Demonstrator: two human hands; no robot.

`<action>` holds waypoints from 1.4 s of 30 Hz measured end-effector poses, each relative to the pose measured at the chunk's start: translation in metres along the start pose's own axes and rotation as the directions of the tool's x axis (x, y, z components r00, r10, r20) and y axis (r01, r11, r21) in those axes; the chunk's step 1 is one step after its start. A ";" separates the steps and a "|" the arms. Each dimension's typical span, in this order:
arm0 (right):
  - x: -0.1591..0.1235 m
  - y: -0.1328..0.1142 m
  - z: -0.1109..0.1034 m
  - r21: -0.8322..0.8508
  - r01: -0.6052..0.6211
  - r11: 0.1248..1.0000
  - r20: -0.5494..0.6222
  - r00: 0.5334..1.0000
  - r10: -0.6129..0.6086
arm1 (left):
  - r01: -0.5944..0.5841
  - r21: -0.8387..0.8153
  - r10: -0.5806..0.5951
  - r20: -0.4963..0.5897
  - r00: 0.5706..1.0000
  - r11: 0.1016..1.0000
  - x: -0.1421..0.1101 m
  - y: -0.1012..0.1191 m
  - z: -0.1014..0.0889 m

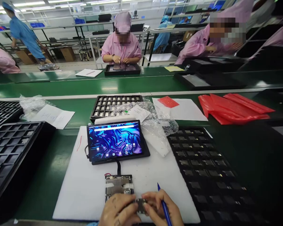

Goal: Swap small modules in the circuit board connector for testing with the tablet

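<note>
Both my hands meet at the near edge of a white foam mat (85,188). My left hand (116,212) and my right hand (161,208) pinch a small dark square component (141,205) between their fingertips. A blue pen (164,207) is also tucked in my right hand, tip pointing up. Just beyond my left hand lies a bare circuit board (118,185). A black cable joins it to a lit tablet (115,141) showing a blue swirl wallpaper.
A black compartment tray (207,163) of small parts lies right of the mat, and empty black trays (11,150) sit on the left. Another parts tray (110,105), crumpled plastic bags, papers and red bags (233,108) lie farther back. People in pink work across the green conveyor.
</note>
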State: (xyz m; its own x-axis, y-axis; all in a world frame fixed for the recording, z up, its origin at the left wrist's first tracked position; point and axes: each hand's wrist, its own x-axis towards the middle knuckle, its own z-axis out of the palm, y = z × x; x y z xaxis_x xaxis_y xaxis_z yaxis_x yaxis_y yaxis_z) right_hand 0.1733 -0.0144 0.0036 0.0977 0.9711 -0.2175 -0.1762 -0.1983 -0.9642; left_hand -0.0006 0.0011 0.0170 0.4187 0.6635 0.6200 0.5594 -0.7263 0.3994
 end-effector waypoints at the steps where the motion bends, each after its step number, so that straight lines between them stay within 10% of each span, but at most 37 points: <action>1: 0.006 0.000 -0.002 -0.054 0.063 0.997 -0.002 0.998 -0.064 | 0.020 0.031 -0.021 0.031 0.999 0.999 -0.001 -0.004 -0.001; 7: 0.041 0.003 0.002 -0.416 0.423 0.805 -0.046 0.874 -0.484 | 0.193 0.066 -0.201 0.170 0.965 0.979 0.002 -0.026 -0.001; 14: 0.047 0.004 0.007 -0.458 0.325 0.827 0.007 0.932 -0.362 | 0.181 0.048 -0.187 0.243 0.952 0.982 0.002 -0.025 0.002; 42: 0.049 0.002 0.010 -0.545 0.366 0.755 0.081 0.919 -0.387 | 0.105 0.180 -0.154 0.283 0.947 0.978 0.002 -0.025 0.007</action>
State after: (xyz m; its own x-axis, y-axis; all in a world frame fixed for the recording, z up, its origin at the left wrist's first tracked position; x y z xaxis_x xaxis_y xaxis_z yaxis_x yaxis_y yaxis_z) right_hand 0.1675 0.0338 -0.0075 0.0791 0.9795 0.1854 0.4363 0.1332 -0.8899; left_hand -0.0090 0.0216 0.0035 0.5127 0.7905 0.3350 0.7201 -0.6084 0.3337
